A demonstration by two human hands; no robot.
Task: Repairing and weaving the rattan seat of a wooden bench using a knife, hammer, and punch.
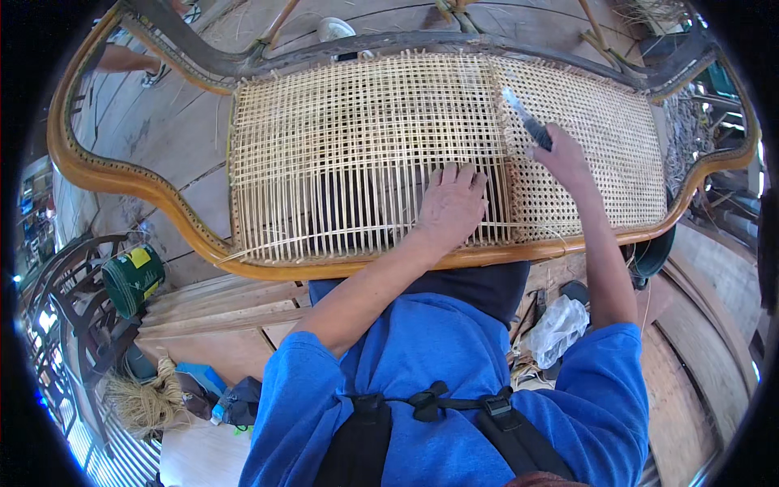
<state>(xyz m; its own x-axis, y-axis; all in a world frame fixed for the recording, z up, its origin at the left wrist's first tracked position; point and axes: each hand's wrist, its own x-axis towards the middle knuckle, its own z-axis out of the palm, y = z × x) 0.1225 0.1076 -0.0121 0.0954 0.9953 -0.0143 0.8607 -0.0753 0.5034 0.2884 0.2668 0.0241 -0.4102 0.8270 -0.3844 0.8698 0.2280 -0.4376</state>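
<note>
The left hand [451,203] lies flat, palm down and fingers spread, on the cane panel [365,154] of the curved wooden frame [114,174], near its lower edge. The right hand [561,156], forearm stretched forward, is closed around the dark handle of a small knife [526,120], blade angled up-left over the panel's denser right-hand weave. A green can [132,279] sits below the frame's left end

Under me runs a floor of wide, worn wooden planks [162,130], daylight bright across them. To my left stands a dark metal chair frame [69,300] with a green can [132,278] beside it — further down, a bundle of pale fibre [146,402] and a blue box [203,377].
</note>
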